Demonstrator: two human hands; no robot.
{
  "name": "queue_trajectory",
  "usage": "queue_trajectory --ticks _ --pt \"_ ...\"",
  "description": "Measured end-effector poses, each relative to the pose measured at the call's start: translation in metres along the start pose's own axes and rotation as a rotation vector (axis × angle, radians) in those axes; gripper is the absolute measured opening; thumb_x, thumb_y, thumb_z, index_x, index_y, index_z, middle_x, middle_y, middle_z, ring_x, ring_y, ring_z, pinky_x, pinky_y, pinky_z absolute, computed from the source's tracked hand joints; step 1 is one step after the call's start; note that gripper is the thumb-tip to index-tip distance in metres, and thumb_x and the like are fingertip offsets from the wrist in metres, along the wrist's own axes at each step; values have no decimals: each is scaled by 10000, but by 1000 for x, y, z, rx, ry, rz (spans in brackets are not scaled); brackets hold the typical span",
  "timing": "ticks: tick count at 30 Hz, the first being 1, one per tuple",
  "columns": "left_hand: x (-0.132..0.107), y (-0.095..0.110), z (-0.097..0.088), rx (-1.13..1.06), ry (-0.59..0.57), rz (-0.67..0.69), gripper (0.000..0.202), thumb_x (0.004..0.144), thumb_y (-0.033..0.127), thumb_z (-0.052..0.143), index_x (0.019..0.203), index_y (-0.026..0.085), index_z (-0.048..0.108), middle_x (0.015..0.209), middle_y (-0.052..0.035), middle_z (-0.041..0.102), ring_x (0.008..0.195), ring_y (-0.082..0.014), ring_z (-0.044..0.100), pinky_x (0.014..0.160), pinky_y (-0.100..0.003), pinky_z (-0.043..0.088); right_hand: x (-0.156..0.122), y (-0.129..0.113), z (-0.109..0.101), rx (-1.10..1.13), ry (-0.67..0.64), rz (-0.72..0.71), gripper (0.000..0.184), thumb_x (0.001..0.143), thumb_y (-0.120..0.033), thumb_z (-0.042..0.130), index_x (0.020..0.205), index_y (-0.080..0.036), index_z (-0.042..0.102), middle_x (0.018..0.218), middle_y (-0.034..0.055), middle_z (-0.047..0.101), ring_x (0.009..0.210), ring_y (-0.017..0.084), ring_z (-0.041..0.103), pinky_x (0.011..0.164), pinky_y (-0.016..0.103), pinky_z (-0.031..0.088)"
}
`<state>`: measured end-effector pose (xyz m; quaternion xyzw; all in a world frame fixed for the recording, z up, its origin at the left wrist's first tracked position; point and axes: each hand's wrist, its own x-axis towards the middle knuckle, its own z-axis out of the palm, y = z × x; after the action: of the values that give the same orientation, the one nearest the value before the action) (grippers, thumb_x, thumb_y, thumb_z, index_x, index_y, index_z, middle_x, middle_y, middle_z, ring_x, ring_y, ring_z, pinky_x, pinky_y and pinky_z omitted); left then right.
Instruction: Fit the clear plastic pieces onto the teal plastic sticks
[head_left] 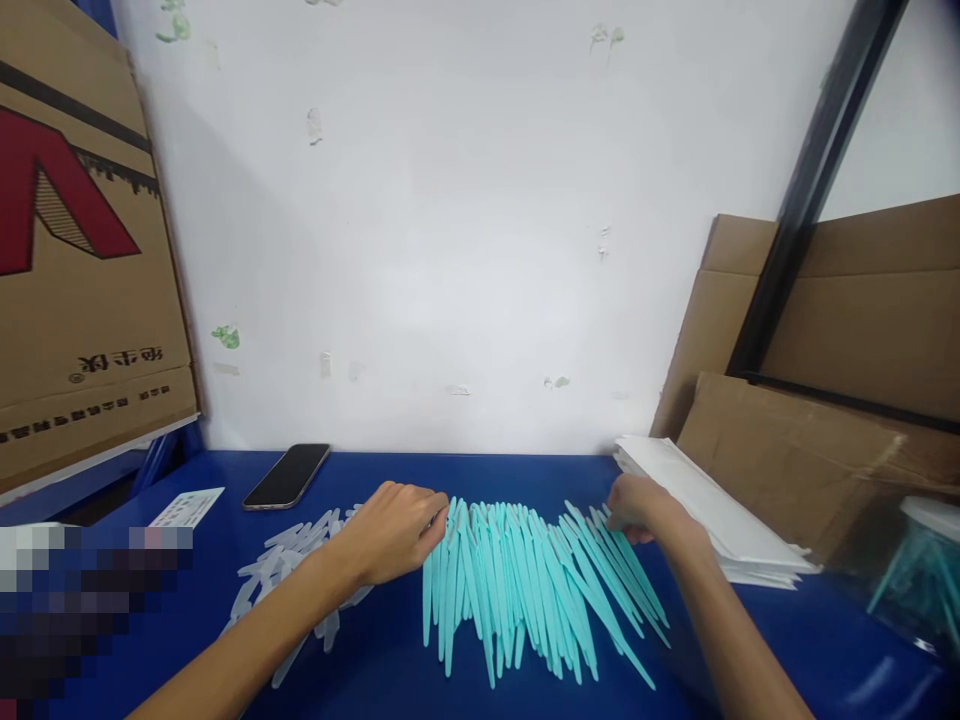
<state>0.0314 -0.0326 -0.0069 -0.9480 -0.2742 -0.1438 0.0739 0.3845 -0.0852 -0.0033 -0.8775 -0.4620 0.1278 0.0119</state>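
A row of slim, tapered teal plastic sticks lies side by side on the blue table, some overlapping, the right ones fanned out. My left hand is closed at the upper left end of the row, its thumb and fingertips by the top of a stick. Whatever it holds is hidden. At the upper right end, my right hand has its fingers bent together against the tops of the outermost sticks; its grip is partly hidden. Small translucent plastic pieces lie in a loose pile, partly behind my left forearm.
A phone and a printed card lie at the left. White sheets are stacked at the right, near cardboard and a clear tub with teal sticks. A large carton stands left; a white wall closes the back.
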Motion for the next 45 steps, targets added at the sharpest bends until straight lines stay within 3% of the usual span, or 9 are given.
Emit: queue_trajectory --ticks 6,10,15,23,27,34,38,45 --pt "-1 1 -2 -4 -5 -2 298 975 219 322 706 196 447 668 -5 594 524 -140 442 540 -300 193 -22 -7 -12 18 24 -27 169 765 -255 673 621 -168 659 629 97 701 637 211 699 583 270 489" --pt "-1 1 -2 7 -7 -2 299 971 216 326 696 196 444 663 -3 591 516 -138 432 535 -304 188 -46 -25 -12 52 -113 -163 228 764 -302 685 597 -147 667 645 77 710 621 170 690 540 211 478" --pt "0 0 -2 21 -13 3 287 964 213 333 705 198 456 661 0 596 520 -142 446 533 -303 191 -60 -42 -7 -41 -182 -192 258 685 -203 721 470 -143 592 527 57 654 573 186 666 547 248 485" --pt "1 1 -3 31 -17 8 322 970 219 318 691 197 479 640 -5 593 500 -139 444 528 -298 213 -53 -43 0 -91 -181 -210 153 653 -141 650 506 -142 607 542 62 662 614 203 690 586 259 505" --pt "-1 -6 -7 18 -43 -84 319 948 235 348 701 199 547 650 -32 617 538 -162 513 523 -299 237 -45 -37 4 -69 -193 -226 154 649 -129 601 496 -138 612 565 77 674 602 203 685 562 255 507" --pt "-16 -40 -36 -235 -328 -282 163 780 378 623 764 246 716 776 -37 707 668 -195 633 528 -266 375 -41 -37 5 -9 -183 -236 170 637 -93 544 479 -136 593 536 87 658 510 187 646 517 254 498" --pt "-23 -52 -44 -345 -445 -322 251 672 389 715 883 256 742 750 -16 705 617 -192 632 479 -256 372 -40 -34 5 35 -158 -257 176 648 -85 529 495 -148 589 527 79 662 486 176 628 502 249 481" --pt "-22 -49 -37 -214 -308 -346 157 756 351 644 854 258 725 809 -48 704 753 -238 649 567 -281 393 -23 -23 8 118 -71 -291 104 734 -155 582 722 -145 685 602 59 709 552 165 670 490 210 424"
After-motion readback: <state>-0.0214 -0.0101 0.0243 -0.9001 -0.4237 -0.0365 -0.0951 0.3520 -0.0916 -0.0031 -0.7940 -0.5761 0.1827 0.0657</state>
